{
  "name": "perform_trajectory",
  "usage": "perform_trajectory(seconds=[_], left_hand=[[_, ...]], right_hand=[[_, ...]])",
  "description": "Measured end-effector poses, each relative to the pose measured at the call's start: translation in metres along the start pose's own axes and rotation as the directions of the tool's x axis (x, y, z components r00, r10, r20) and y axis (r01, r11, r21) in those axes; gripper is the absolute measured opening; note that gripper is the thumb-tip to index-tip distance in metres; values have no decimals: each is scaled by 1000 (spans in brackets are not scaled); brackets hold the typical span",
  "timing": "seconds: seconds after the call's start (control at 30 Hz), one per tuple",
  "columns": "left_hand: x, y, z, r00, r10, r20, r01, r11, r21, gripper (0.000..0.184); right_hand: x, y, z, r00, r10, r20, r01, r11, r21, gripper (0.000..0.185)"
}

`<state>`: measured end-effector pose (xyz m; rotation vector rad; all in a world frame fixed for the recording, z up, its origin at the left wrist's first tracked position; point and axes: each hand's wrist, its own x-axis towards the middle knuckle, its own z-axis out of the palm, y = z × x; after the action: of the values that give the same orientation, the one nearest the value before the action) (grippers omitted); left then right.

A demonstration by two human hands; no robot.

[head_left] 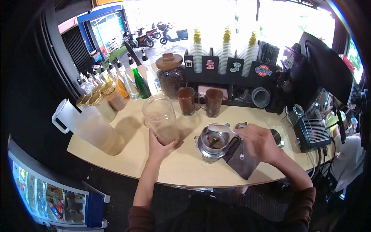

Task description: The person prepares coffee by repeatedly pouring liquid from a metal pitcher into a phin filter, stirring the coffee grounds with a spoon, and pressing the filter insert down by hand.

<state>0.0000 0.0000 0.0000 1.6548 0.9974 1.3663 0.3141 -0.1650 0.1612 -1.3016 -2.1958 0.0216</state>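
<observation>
My left hand (159, 147) is wrapped round the lower part of a large clear jar (160, 116), which has no lid on. Its bottom shows a pale brown layer, too blurred to name. My right hand (259, 142) grips a spoon (218, 128) and holds its bowl over a metal coffee drip filter (207, 147). Dark brown coffee grounds (215, 141) lie inside the filter, which sits on a glass (210, 157). Beneath my right hand is a dark folded cloth (247, 164) with a small metal utensil (242, 150) on it.
Two brown-filled glass mugs (186, 102) stand behind the filter. A coffee-bean jar (172, 83), pump bottles (140, 80) and a cloudy pitcher (96, 129) are to the left. At the back stands a black cup rack (235, 65); a black machine (313, 131) occupies the right side.
</observation>
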Motion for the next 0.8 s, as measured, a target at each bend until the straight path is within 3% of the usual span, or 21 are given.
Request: perform_trajectory(seconds=[0.1, 0.17, 0.4, 0.47, 0.7, 0.77, 0.8], left_hand=[[11, -5, 1, 1000, 22, -18, -24, 995, -96, 88], [7, -5, -6, 998, 57, 5, -56, 997, -55, 88], [2, 16, -12, 997, 35, 72, -25, 991, -128, 92], [2, 18, -14, 992, 81, 91, -93, 988, 125, 90], [0, 7, -12, 991, 42, 127, -57, 992, 117, 93], [-1, 7, -10, 993, 78, 88, -85, 994, 70, 92], [-1, 9, -10, 991, 83, 101, -90, 994, 69, 92]], right_hand=[[39, -7, -1, 986, -131, -105, 123, 989, -80, 36], [67, -18, 4, 933, -298, -202, 253, 942, -222, 29], [168, -35, 40, 867, -496, -55, 408, 768, -493, 26], [182, -35, 54, 860, -509, 38, 423, 669, -611, 20], [183, -34, 54, 841, -540, 39, 457, 670, -584, 20], [166, -28, 43, 852, -515, -90, 441, 801, -404, 22], [153, -26, 35, 857, -506, -97, 429, 805, -410, 22]])
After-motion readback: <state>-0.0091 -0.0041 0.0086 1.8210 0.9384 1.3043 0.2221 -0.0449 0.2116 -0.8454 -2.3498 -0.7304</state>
